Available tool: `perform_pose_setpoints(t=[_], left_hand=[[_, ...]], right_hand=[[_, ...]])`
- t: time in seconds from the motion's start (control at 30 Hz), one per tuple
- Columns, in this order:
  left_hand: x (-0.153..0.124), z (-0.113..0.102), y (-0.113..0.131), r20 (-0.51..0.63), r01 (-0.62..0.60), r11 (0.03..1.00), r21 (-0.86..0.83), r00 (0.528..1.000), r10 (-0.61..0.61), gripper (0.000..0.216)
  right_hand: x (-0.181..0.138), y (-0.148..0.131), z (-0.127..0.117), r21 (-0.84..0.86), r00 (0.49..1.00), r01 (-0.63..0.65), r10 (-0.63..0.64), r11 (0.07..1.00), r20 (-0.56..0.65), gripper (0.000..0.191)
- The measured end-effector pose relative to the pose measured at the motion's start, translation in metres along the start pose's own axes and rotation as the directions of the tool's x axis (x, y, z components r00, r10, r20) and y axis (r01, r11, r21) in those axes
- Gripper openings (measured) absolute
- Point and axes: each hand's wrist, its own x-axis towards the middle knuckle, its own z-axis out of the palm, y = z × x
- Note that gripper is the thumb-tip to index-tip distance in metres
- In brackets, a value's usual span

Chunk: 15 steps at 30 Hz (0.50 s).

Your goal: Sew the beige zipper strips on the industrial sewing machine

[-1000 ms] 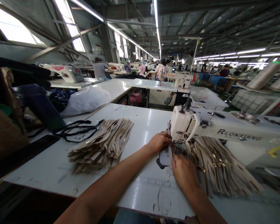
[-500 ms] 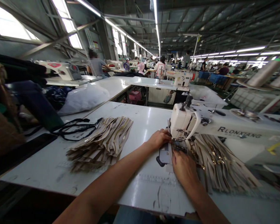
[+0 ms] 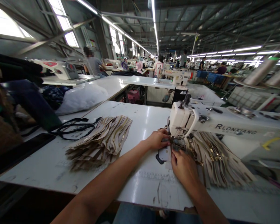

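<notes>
The white surface point(image 3: 140, 115) is the biggest thing close by, spreading under both arms, with the pale sewing machine point(image 3: 233, 127) standing on its right side. Next in size come two heaps of beige strips with gold-coloured lines: the left bundle point(image 3: 107, 138) lies fanned out beyond the left forearm, and the right bundle point(image 3: 220, 160) lies partly behind the machine's arm, just right of the right hand. The right hand point(image 3: 184, 166) rests low, thumb and forefinger at the near part of a narrow strip point(image 3: 169, 154); the left hand point(image 3: 159, 139), fingers bent, touches it farther along, beside the machine's head. I cannot tell whether either hand pinches the strip or only presses it flat. The strip lies on the machine's bed, between the two hands, just left of the presser foot. Its long axis runs nearly straight away from the person, the near end pointing toward the surface's front edge; the far part passes behind the left fingers, its end hidden.
</notes>
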Motion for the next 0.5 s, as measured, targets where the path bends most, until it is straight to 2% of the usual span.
perform_pose_setpoints(t=[0.27,0.43,0.5], left_hand=[[0.001,-0.002,0.003,0.025,0.039,0.999,0.018,0.999,-0.039,0.020],[-0.005,-0.005,0.015,-0.035,0.105,0.991,0.083,0.994,-0.102,0.028],[-0.008,-0.011,0.023,0.020,0.101,0.989,0.109,0.994,-0.104,0.027]], right_hand=[[0.003,0.000,0.000,-0.012,1.000,0.027,-0.027,1.000,0.016,0.029],[0.001,0.001,0.000,0.018,1.000,0.018,-0.018,1.000,-0.014,0.028],[-0.001,0.002,-0.001,0.052,0.999,0.014,-0.012,0.999,-0.040,0.026]])
